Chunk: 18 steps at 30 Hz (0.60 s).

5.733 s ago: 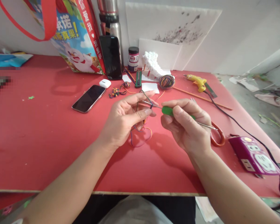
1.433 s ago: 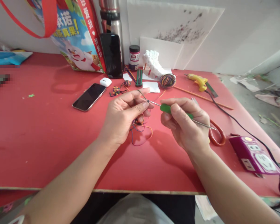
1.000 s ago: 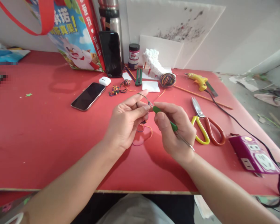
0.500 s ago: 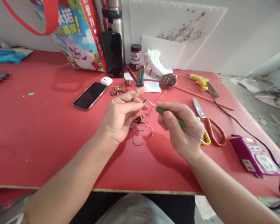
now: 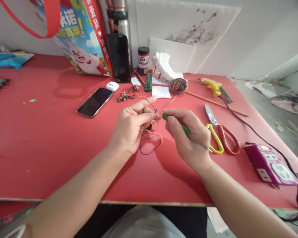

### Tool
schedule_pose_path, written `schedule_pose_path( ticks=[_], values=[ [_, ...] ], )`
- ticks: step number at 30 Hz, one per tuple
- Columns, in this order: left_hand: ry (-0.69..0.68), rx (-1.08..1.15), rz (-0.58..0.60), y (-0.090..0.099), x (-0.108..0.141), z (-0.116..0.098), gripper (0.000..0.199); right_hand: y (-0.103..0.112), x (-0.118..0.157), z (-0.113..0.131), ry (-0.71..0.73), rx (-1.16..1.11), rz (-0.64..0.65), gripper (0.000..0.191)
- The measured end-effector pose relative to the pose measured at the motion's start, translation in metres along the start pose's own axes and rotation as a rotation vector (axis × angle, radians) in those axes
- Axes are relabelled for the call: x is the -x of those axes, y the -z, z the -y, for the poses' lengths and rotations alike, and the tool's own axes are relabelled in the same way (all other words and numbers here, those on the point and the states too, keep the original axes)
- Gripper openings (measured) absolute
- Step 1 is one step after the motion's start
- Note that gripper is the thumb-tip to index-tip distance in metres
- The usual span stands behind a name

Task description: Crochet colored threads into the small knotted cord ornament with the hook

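Evidently the fine work sits right at the fingertips: the left hand (image 5: 131, 130) pinches a small dark loop (image 5: 155, 111) between thumb and fingers, with a thin dark cord (image 5: 150, 103) drawn taut over its raised index finger, while the right hand (image 5: 190, 138) grips a green-handled hook (image 5: 186, 130) like a pen, its metal end meeting the loop. The hook's very tip is too small to make out. Judging by what shows, the work is at an early stage: only that short loop appears formed, and the multicoloured tangle (image 5: 152, 125) below the left hand looks like cord yet to be worked. Beyond the fingers lies a small knotted piece (image 5: 123, 96); whether it belongs to this work cannot be told. A larger yarn ball (image 5: 179, 85) rests farther back. As for room, the broadest stretch of red tabletop (image 5: 52, 148) spreads to the person's left, bounded by a phone (image 5: 95, 102), with another stretch between the hands and the front edge (image 5: 154, 202), which both forearms cross. The right side is tighter: scissors (image 5: 214, 123) lie just beside the right hand, blades pointing away, and a purple box (image 5: 272, 165) stands beyond them, near the side edge.
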State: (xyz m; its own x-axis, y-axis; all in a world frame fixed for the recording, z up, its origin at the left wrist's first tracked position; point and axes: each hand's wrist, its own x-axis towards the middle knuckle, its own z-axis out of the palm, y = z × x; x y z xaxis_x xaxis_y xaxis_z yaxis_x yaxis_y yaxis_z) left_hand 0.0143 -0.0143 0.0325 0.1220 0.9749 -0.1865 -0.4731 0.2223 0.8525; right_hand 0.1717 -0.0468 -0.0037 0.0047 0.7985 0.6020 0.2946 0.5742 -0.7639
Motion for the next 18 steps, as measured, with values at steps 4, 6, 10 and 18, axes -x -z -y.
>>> schedule_pose_path(
  ticks=[4, 6, 10, 18],
  values=[
    [0.08, 0.071, -0.05, -0.004, 0.0, 0.002, 0.031, -0.008, 0.006, 0.001, 0.139, 0.144, -0.009, 0.018],
    [0.13, 0.103, -0.037, -0.004, 0.0, 0.0, 0.03, -0.008, 0.007, 0.0, 0.184, 0.139, 0.006, 0.021],
    [0.115, 0.055, -0.003, 0.0, -0.002, -0.008, 0.037, -0.001, 0.005, -0.003, 0.165, 0.054, 0.052, 0.022],
    [0.054, -0.013, 0.013, 0.001, -0.002, -0.019, 0.031, 0.012, -0.005, -0.001, 0.117, -0.03, 0.06, 0.019]
  ],
)
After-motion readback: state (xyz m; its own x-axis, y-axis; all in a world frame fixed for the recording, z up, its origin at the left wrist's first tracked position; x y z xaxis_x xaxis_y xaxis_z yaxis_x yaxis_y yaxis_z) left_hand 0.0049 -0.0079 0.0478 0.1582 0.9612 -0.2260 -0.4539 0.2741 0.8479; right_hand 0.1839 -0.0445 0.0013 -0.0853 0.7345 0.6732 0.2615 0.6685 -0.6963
